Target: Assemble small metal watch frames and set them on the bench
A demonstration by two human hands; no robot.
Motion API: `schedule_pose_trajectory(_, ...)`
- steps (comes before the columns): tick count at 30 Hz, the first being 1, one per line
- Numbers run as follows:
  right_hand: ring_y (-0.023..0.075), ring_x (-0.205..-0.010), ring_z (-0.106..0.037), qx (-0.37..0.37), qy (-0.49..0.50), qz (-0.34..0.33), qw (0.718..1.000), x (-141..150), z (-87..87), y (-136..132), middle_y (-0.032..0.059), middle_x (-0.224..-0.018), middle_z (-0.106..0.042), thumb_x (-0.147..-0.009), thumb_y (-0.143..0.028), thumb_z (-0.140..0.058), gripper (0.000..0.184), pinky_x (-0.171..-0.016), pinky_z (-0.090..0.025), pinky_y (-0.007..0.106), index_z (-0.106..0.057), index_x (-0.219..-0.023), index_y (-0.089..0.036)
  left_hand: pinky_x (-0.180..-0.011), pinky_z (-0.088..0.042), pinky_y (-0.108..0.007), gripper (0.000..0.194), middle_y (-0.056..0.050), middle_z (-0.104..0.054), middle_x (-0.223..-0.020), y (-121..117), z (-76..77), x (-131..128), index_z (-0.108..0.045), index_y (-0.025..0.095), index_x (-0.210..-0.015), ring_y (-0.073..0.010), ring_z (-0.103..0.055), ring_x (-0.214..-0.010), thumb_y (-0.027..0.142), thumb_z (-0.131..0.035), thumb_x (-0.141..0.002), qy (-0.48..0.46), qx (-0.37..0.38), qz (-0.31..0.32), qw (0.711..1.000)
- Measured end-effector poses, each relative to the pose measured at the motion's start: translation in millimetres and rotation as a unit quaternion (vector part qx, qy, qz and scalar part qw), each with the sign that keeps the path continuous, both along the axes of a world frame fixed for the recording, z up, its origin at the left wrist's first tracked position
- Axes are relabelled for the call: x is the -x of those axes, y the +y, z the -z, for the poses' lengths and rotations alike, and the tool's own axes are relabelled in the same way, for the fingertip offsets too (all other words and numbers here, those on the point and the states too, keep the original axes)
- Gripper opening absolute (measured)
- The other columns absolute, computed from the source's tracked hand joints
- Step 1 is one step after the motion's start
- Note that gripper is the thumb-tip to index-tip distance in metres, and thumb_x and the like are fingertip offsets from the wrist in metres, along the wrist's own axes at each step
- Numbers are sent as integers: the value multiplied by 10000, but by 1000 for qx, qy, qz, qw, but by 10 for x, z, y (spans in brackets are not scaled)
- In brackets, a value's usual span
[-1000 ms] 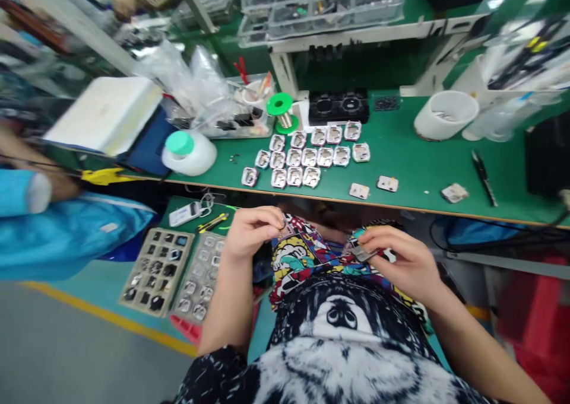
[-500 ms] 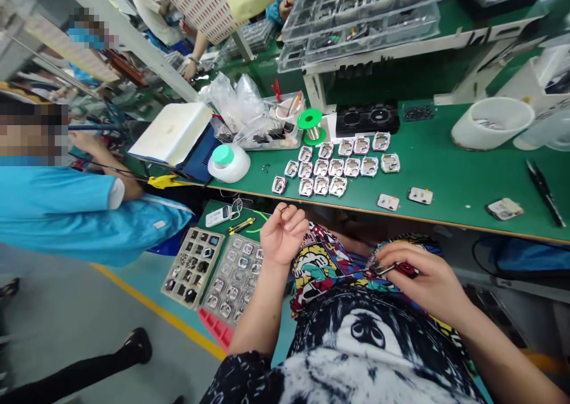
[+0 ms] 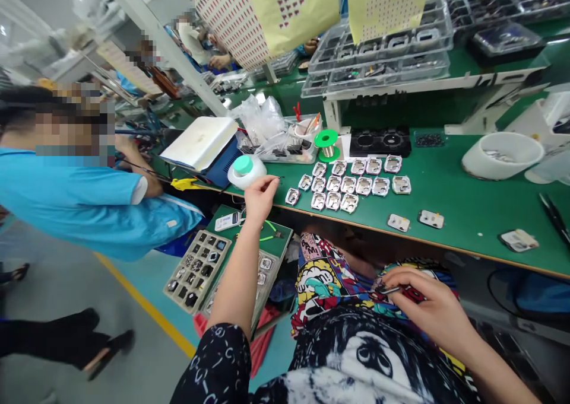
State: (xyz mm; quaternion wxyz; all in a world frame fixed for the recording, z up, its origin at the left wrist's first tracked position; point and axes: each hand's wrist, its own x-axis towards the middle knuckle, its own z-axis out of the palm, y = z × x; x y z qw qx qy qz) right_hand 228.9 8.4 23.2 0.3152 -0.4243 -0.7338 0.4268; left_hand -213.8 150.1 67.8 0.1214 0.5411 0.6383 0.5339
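small flat part (image 3: 386, 289): located in the right hand (image 3: 412, 291), pinched between thumb and fingers over the person's patterned trousers (image 3: 318, 273), in front of the near edge of the tabletop (image 3: 449, 184). its face is too small to read in detail.

head view: the left hand (image 3: 262, 199) extends over the near edge of the tabletop, just beside the white bottle (image 3: 248, 175) with a green cap. its thumb and fingertips are drawn narrowly together by some tiny dark bits (image 3: 281, 180); cannot tell whether any are gripped. to the right of that hand, square metal cases (image 3: 348, 184) lie in three uneven rows, open side up. farther right, three pale flat pieces (image 3: 431, 218) lie apart from one another. behind the cases stands a green spool (image 3: 327, 146). tweezers (image 3: 554, 217) lie at the right picture edge.
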Motion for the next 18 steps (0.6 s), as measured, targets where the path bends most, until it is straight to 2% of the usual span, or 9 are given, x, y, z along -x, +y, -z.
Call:
schedule_pose_trajectory(4,220,-1021,-753,3,-4,6,1000,7,60,-28,53,-1105,-774,-1019,-316,-661,100,-918,-614,317,-738,-990,-260,-770,-477,-305,177,-38,-725,-888,155,113,81,-840,179,-986,-160,-567,-727,306,-731,-931,58,13,2,998)
schedule_pose_trajectory(10,221,-1006,-760,22,-22,7,999,33,123,-28,58,-1095,-780,-1010,-398,-682,157,-902,-626,310,-742,-966,-261,-912,-511,-336,172,-44,-745,-975,202,163,83,-824,215,-1017,-214,-654,-909,236,-659,-976,82,20,-20,996)
schedule_pose_trajectory(15,272,-1002,-794,15,-22,15,1000,-20,264,-16,76,-1099,-806,-929,-484,-751,212,-879,-676,337,-794,-960,-279,-852,-542,-336,153,-51,-755,-973,211,156,-107,-794,204,-1004,-212,-665,-845,205,-641,-993,66,6,-110,992)
schedule_pose_trajectory(18,350,-977,-812,3,-26,14,1000,-61,434,98,75,-1083,-823,-833,-528,-799,210,-837,-720,438,-830,-942,-352,-866,-537,-318,191,-50,-772,-983,213,133,-208,-786,212,-1011,-210,-696,-912,188,-598,-1039,75,-5,-163,984)
